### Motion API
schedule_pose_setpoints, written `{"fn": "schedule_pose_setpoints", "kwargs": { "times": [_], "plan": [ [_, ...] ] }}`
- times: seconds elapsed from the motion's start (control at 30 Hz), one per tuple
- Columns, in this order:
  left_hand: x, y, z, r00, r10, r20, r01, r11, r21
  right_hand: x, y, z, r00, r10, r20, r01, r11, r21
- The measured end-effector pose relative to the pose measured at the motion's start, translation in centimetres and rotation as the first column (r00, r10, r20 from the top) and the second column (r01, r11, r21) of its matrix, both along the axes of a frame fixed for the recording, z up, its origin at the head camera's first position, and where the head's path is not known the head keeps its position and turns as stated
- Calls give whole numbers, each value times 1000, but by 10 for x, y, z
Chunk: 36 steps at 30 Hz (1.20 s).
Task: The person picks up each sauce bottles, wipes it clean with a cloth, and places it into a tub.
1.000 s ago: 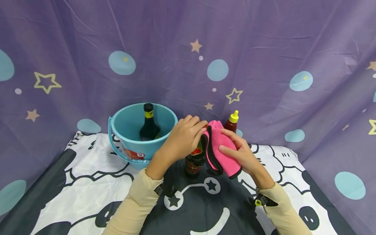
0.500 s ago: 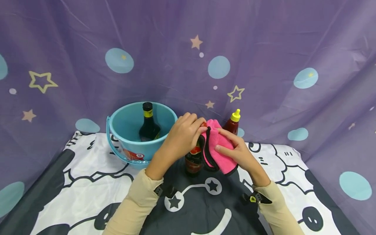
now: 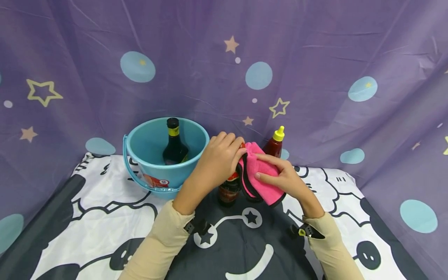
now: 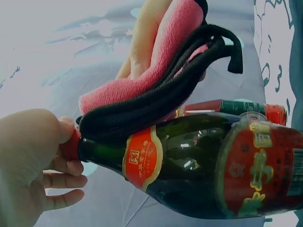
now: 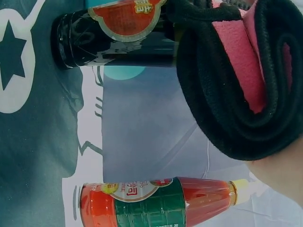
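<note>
My left hand (image 3: pixel 217 163) pinches the red cap (image 4: pixel 71 145) of a dark glass sauce bottle (image 4: pixel 189 165) between thumb and index finger, the other fingers spread below it. The bottle stands upright on the cloth-covered surface, its label red and gold. My right hand (image 3: pixel 283 177) holds a folded pink towel (image 3: pixel 260 171) with black edging. In the left wrist view the towel lies against the bottle's neck, just below the cap. Right behind the towel stands a red sauce bottle (image 5: pixel 151 203) with a yellow nozzle cap and green label, apart from both hands.
At the left stands a light blue bucket (image 3: pixel 150 138), its handle hanging down in front. A dark bottle (image 3: pixel 175 149) with a black cap and yellow neck band is inside it. A purple curtain (image 3: pixel 196 70) rises behind the black-and-white patterned cover (image 3: pixel 108 217).
The towel and right hand have shifted slightly left, toward the bottle's neck. The left hand keeps its place at the cap. The head view has tilted a little.
</note>
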<state>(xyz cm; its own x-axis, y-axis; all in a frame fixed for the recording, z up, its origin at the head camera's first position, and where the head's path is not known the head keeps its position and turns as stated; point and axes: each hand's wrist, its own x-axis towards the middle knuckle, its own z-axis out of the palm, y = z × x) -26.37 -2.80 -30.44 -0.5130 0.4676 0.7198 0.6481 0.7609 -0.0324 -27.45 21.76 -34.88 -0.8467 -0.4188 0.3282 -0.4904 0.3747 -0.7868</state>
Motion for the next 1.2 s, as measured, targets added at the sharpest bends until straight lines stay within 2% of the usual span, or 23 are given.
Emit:
{"fn": "schedule_pose_setpoints", "kwargs": {
  "times": [0.23,0.43,0.57,0.8,1.2],
  "plan": [
    [2,1,4,1000,14,28,-12,998,-67,3,-3,-6,1000,-5,-23,4,1000,-15],
    [4,3,10,997,31,73,-24,995,-97,7,-9,-14,998,-45,-51,43,998,-39],
    [3,2,8,996,24,90,-17,997,-74,9,-14,-18,994,-49,-93,46,998,-33],
    [-5,0,7,982,-27,184,25,1000,11,9,-18,-16,982,-65,-177,61,998,-27],
    [-17,1,-2,996,-26,85,23,999,36,5,-18,-22,990,-48,-134,52,998,21]
  ]
}}
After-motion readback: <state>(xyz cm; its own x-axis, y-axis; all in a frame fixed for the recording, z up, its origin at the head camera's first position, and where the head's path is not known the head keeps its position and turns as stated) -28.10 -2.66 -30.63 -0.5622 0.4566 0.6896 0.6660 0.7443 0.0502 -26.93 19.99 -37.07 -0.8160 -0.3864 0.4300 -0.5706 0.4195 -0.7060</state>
